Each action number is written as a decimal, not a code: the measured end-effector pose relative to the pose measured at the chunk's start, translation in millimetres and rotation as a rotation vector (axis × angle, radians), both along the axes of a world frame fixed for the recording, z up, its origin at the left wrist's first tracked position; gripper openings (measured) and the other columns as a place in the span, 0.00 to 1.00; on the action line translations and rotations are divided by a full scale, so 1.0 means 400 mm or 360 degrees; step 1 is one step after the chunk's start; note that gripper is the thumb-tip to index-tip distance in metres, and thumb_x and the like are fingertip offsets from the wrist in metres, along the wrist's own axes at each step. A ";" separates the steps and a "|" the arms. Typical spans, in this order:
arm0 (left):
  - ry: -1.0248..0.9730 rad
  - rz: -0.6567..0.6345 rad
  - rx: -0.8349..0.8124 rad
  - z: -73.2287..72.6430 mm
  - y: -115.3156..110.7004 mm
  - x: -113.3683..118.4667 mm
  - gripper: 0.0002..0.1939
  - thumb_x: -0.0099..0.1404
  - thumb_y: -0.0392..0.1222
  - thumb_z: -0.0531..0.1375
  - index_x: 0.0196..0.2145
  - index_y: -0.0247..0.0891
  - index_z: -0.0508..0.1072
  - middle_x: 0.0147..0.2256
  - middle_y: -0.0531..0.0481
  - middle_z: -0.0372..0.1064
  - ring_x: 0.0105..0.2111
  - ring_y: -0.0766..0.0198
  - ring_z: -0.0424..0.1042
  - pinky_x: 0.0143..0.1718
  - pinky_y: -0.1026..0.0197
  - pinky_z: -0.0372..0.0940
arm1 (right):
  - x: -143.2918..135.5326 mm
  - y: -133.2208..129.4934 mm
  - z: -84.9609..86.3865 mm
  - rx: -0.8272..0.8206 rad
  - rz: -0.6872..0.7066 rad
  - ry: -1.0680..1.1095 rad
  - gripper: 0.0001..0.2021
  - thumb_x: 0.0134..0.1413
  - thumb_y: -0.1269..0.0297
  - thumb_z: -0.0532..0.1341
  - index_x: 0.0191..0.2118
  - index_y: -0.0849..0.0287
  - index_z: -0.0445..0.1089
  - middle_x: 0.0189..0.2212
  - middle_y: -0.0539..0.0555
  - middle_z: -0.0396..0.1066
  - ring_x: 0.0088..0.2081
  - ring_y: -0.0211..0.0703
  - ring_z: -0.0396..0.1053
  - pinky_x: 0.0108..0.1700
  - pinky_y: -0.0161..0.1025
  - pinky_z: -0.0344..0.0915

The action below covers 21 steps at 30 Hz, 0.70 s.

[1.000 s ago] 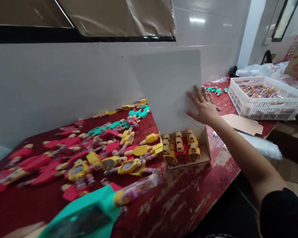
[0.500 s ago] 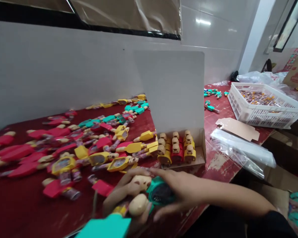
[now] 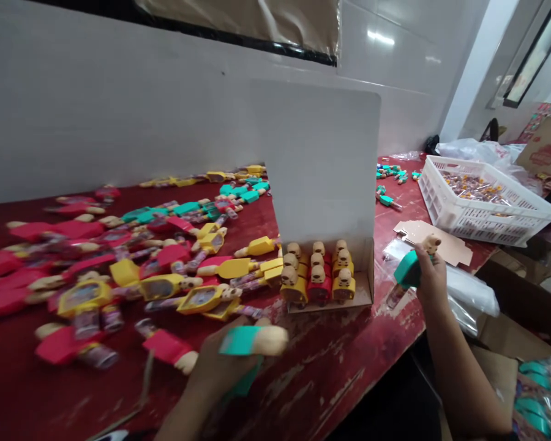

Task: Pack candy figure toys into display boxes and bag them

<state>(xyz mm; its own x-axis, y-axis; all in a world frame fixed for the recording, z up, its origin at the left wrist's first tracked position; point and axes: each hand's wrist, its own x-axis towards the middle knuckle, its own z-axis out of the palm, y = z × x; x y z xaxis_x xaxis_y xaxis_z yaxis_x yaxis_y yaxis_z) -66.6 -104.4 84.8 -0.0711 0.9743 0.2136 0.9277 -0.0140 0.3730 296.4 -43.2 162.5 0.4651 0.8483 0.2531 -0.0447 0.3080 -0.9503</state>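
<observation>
My left hand (image 3: 220,364), blurred, is closed around a teal bear-headed toy (image 3: 241,340); more teal shows beneath the fingers, perhaps a second toy. Right of the display box, my right hand (image 3: 434,282) grips another teal bear-headed toy (image 3: 408,269) near its head, its clear tube of candy pointing down. The open cardboard display box (image 3: 366,278) stands between my hands with its tall pale back panel raised. Upright inside it, bear-headed toys (image 3: 319,278) in yellow and red stand in three columns toward the left and middle.
Many red, yellow and teal toys (image 3: 165,278) lie loose over the red table (image 3: 303,380) on the left. At right are a white plastic crate (image 3: 491,214) of small wrapped pieces, a flat cardboard piece (image 3: 454,245) and clear plastic bags (image 3: 472,294). A wall rises behind.
My hands, together in front of the box around teal toys, have separated. The right has swung right and up with one teal toy; the left keeps teal at the lower middle. The view has shifted slightly.
</observation>
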 end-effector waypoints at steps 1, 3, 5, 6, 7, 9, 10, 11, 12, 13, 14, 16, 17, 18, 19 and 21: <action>0.0045 -0.0062 -0.0058 -0.007 0.002 0.007 0.12 0.55 0.50 0.51 0.20 0.43 0.62 0.20 0.55 0.67 0.22 0.60 0.68 0.23 0.61 0.62 | -0.006 0.017 0.000 0.0078 -0.0088 -0.0045 0.14 0.48 0.54 0.61 0.28 0.58 0.60 0.21 0.44 0.57 0.21 0.32 0.57 0.25 0.33 0.60; 0.0168 -0.0288 -0.0168 -0.017 0.003 0.015 0.08 0.55 0.45 0.52 0.22 0.42 0.63 0.25 0.51 0.70 0.28 0.57 0.71 0.28 0.60 0.63 | -0.032 0.051 -0.007 0.0313 -0.0303 -0.0144 0.11 0.47 0.59 0.61 0.34 0.57 0.59 0.24 0.44 0.60 0.24 0.33 0.61 0.29 0.34 0.63; 0.0284 -0.0484 -0.0243 -0.023 0.003 0.019 0.04 0.54 0.42 0.52 0.25 0.42 0.65 0.30 0.48 0.72 0.33 0.55 0.72 0.33 0.58 0.63 | -0.067 0.083 -0.026 0.0563 -0.0392 -0.0282 0.16 0.48 0.64 0.58 0.43 0.55 0.54 0.29 0.45 0.62 0.27 0.35 0.65 0.34 0.37 0.66; 0.0308 -0.0513 -0.0269 -0.026 0.003 0.019 0.04 0.54 0.42 0.52 0.25 0.42 0.66 0.31 0.47 0.72 0.34 0.55 0.72 0.34 0.58 0.63 | -0.085 0.098 -0.039 0.0670 -0.0380 -0.0383 0.19 0.49 0.67 0.57 0.47 0.54 0.51 0.30 0.46 0.63 0.28 0.36 0.66 0.35 0.39 0.66; 0.0314 -0.0517 -0.0294 -0.028 0.003 0.020 0.05 0.56 0.42 0.52 0.25 0.42 0.65 0.30 0.48 0.72 0.33 0.56 0.72 0.33 0.59 0.62 | -0.101 0.110 -0.054 0.0763 -0.0353 -0.0494 0.20 0.50 0.68 0.56 0.49 0.54 0.49 0.31 0.46 0.63 0.28 0.36 0.66 0.36 0.40 0.66; 0.0304 -0.0504 -0.0364 -0.036 0.005 0.022 0.05 0.57 0.42 0.53 0.25 0.42 0.64 0.29 0.50 0.71 0.32 0.57 0.72 0.31 0.60 0.61 | -0.126 0.127 -0.084 0.0914 -0.0324 -0.0687 0.20 0.51 0.70 0.54 0.49 0.53 0.49 0.33 0.48 0.63 0.32 0.38 0.67 0.39 0.43 0.66; 0.0306 -0.0486 -0.0412 -0.041 0.007 0.023 0.04 0.57 0.42 0.54 0.25 0.42 0.64 0.29 0.51 0.71 0.32 0.58 0.72 0.31 0.60 0.60 | -0.134 0.131 -0.097 0.0970 -0.0329 -0.0749 0.19 0.50 0.71 0.55 0.48 0.53 0.50 0.34 0.49 0.63 0.35 0.39 0.68 0.41 0.44 0.66; 0.0314 -0.0458 -0.0457 -0.046 0.010 0.023 0.04 0.57 0.42 0.55 0.25 0.42 0.64 0.30 0.51 0.71 0.32 0.58 0.72 0.31 0.60 0.59 | -0.140 0.132 -0.108 0.1010 -0.0337 -0.0787 0.18 0.49 0.71 0.56 0.46 0.53 0.51 0.36 0.50 0.63 0.37 0.41 0.67 0.43 0.46 0.65; 0.0327 -0.0431 -0.0489 -0.053 0.014 0.023 0.04 0.57 0.41 0.55 0.26 0.42 0.65 0.30 0.51 0.71 0.33 0.58 0.72 0.31 0.60 0.59 | -0.144 0.131 -0.117 0.1037 -0.0342 -0.0812 0.18 0.49 0.71 0.56 0.45 0.53 0.52 0.37 0.51 0.63 0.40 0.42 0.67 0.45 0.47 0.64; 0.0342 -0.0405 -0.0506 -0.061 0.019 0.022 0.03 0.57 0.41 0.56 0.27 0.43 0.65 0.31 0.50 0.71 0.33 0.58 0.72 0.32 0.60 0.60 | -0.145 0.129 -0.124 0.1064 -0.0338 -0.0841 0.18 0.49 0.72 0.56 0.45 0.53 0.52 0.38 0.52 0.63 0.41 0.43 0.66 0.46 0.48 0.63; 0.0360 -0.0380 -0.0500 -0.068 0.024 0.020 0.01 0.57 0.41 0.56 0.28 0.43 0.67 0.33 0.50 0.72 0.34 0.57 0.72 0.33 0.60 0.60 | -0.146 0.126 -0.130 0.1083 -0.0322 -0.0874 0.18 0.49 0.72 0.56 0.45 0.53 0.52 0.39 0.52 0.63 0.42 0.43 0.66 0.45 0.48 0.63; 0.0396 -0.0369 -0.0437 -0.082 0.034 0.013 0.05 0.55 0.38 0.56 0.31 0.43 0.69 0.35 0.48 0.72 0.37 0.56 0.72 0.36 0.59 0.62 | -0.145 0.120 -0.139 0.1101 -0.0255 -0.0945 0.18 0.50 0.72 0.55 0.45 0.52 0.51 0.38 0.52 0.64 0.40 0.42 0.67 0.43 0.46 0.64; 0.0414 -0.0387 -0.0372 -0.086 0.037 0.009 0.07 0.54 0.35 0.56 0.32 0.42 0.70 0.36 0.47 0.72 0.38 0.56 0.71 0.37 0.58 0.63 | -0.145 0.119 -0.144 0.1104 -0.0218 -0.0984 0.18 0.50 0.72 0.55 0.45 0.52 0.51 0.38 0.52 0.64 0.39 0.42 0.67 0.42 0.45 0.65; 0.0424 -0.0411 -0.0267 -0.088 0.040 0.006 0.10 0.52 0.33 0.55 0.33 0.42 0.71 0.36 0.46 0.72 0.38 0.55 0.71 0.38 0.58 0.64 | -0.145 0.119 -0.149 0.1103 -0.0191 -0.1020 0.18 0.50 0.72 0.55 0.45 0.52 0.51 0.38 0.52 0.64 0.39 0.42 0.68 0.41 0.45 0.66; 0.0413 -0.0440 -0.0115 -0.087 0.041 0.004 0.11 0.51 0.33 0.55 0.33 0.41 0.71 0.36 0.46 0.73 0.38 0.55 0.71 0.38 0.58 0.64 | -0.146 0.120 -0.154 0.1098 -0.0178 -0.1052 0.18 0.50 0.72 0.55 0.45 0.52 0.51 0.39 0.52 0.64 0.40 0.42 0.68 0.41 0.45 0.66; 0.0286 -0.0490 0.0232 -0.074 0.041 0.005 0.07 0.55 0.36 0.54 0.30 0.40 0.71 0.32 0.46 0.73 0.33 0.57 0.72 0.34 0.60 0.65 | -0.150 0.125 -0.161 0.1064 -0.0196 -0.1099 0.17 0.49 0.72 0.56 0.44 0.53 0.52 0.41 0.54 0.63 0.43 0.44 0.66 0.43 0.47 0.65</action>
<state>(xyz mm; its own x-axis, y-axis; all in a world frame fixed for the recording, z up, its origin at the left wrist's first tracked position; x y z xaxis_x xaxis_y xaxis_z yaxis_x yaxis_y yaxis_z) -64.6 -88.1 55.3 0.2714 0.9027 0.3339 0.9222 -0.3432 0.1783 236.3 6.9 98.0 0.1087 0.3854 0.9163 0.5265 0.7595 -0.3819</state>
